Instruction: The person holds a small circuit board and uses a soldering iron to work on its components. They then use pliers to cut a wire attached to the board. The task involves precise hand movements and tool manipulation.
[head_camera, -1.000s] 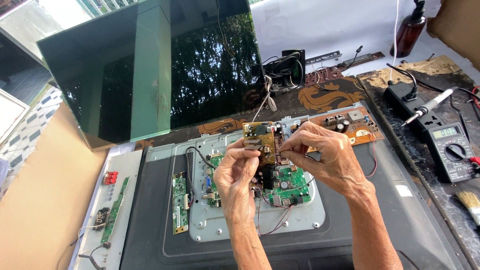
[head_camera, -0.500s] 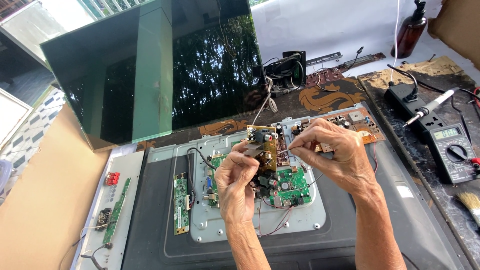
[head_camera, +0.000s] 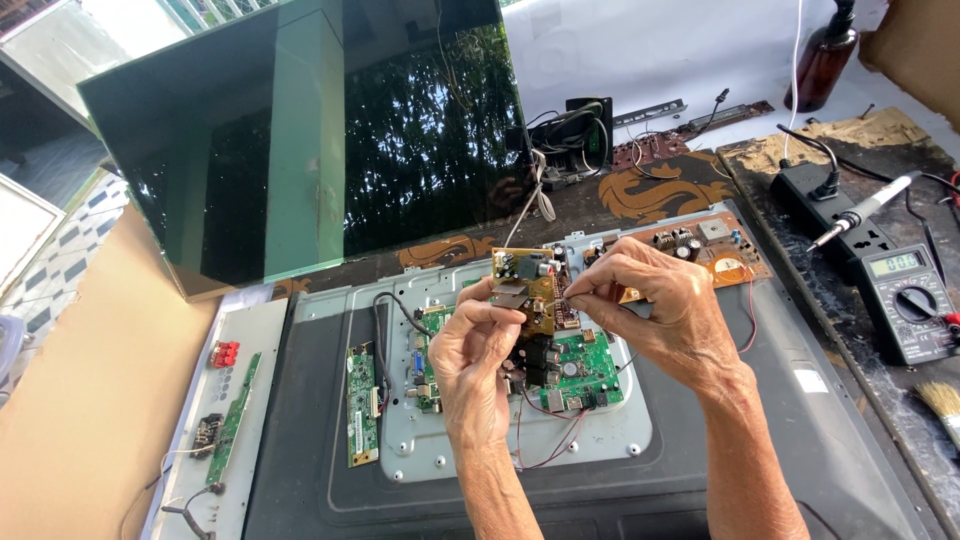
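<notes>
We hold the small yellow circuit board (head_camera: 527, 290) upright between both hands. Our left hand (head_camera: 480, 345) grips its lower left side, and our right hand (head_camera: 650, 310) pinches its right edge, equally near.

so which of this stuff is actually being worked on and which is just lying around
In use:
- small yellow circuit board, held in the left hand
- right hand, pinching at the board's edge
- green main board just beneath

Lying about:
- multimeter
- soldering iron
- brush
- brown bottle
- narrow green board
</notes>
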